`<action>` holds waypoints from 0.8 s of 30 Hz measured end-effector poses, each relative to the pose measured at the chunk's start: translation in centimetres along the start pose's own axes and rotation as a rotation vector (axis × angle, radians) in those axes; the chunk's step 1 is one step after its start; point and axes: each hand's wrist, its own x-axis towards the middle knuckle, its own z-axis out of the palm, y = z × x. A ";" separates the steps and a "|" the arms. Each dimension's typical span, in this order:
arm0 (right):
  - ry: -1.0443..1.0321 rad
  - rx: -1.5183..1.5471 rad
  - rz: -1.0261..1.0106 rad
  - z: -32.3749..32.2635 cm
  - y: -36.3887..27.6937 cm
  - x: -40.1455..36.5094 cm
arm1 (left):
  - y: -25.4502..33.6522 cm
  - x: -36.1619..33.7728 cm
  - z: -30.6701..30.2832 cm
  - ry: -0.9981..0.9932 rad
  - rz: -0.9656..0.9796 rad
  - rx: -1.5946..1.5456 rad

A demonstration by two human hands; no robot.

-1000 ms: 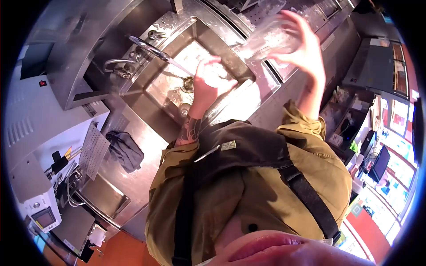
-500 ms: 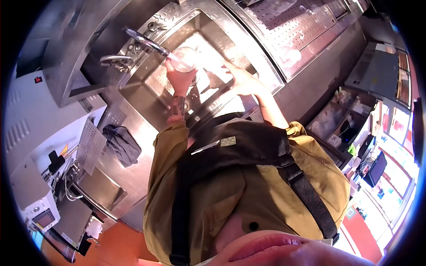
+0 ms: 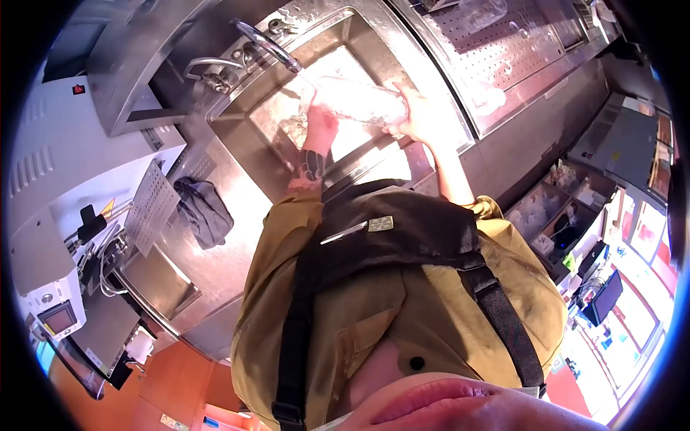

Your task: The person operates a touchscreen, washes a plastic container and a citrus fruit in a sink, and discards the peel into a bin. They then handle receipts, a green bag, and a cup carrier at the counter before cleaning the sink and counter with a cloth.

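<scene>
A clear container (image 3: 363,100) lies sideways over the steel sink (image 3: 269,154), its mouth end toward the faucet (image 3: 266,44). My left hand (image 3: 321,118) grips the container near that end, with the fingers partly washed out by glare. At the other end, my right hand (image 3: 417,115) has its fingers curled round the container's base. A thin stream of water seems to fall from the faucet's tip by the container's left end. Bright light hides the container's details.
A grey cloth (image 3: 203,213) lies on the steel counter left of the sink. Right of the sink is a perforated drain board (image 3: 496,36) with a clear container on it. A white machine (image 3: 57,158) stands at the far left, and bins (image 3: 553,201) are at the right.
The container has tipped from upright onto its side. My right hand was apart with spread fingers and has now taken hold of its base. The view has shifted slightly.
</scene>
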 end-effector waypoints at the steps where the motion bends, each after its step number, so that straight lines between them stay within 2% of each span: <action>1: -0.010 -0.052 0.027 -0.8 -0.9 -0.6 | -0.7 -0.4 0.0 -0.009 -0.044 -0.064; 6: -0.103 -0.218 0.196 -3.2 -4.2 -2.6 | -4.1 -1.3 -1.6 -0.011 -0.129 -0.192; 9: 0.054 -0.143 0.088 -0.9 -0.4 -1.9 | -3.4 0.4 -3.0 -0.001 -0.103 -0.129; 12: -0.003 0.360 0.200 1.9 3.4 -0.9 | -0.4 2.8 -5.3 -0.008 -0.052 0.041; 14: 0.079 0.236 0.151 1.9 3.9 -1.0 | 1.9 4.0 -7.3 -0.042 0.016 0.223; 15: 0.087 0.170 0.140 0.9 3.1 -1.2 | 2.7 4.8 -8.4 -0.099 0.135 0.406; 16: 0.095 0.104 0.129 0.6 3.0 -1.2 | 3.5 4.9 -8.2 -0.160 0.351 0.683; 17: 0.072 0.115 0.125 0.9 3.4 -1.0 | 3.0 5.1 -7.5 -0.146 0.871 1.073; 20: -0.017 0.165 0.151 2.5 4.2 -0.3 | 1.1 2.0 -1.5 -0.082 0.854 1.003; 21: -0.039 0.189 0.144 2.5 3.7 -0.3 | 1.4 0.4 0.9 0.032 0.816 1.111; 24: -0.062 0.154 0.160 1.9 2.2 -0.1 | 1.6 0.1 2.1 0.148 0.914 1.167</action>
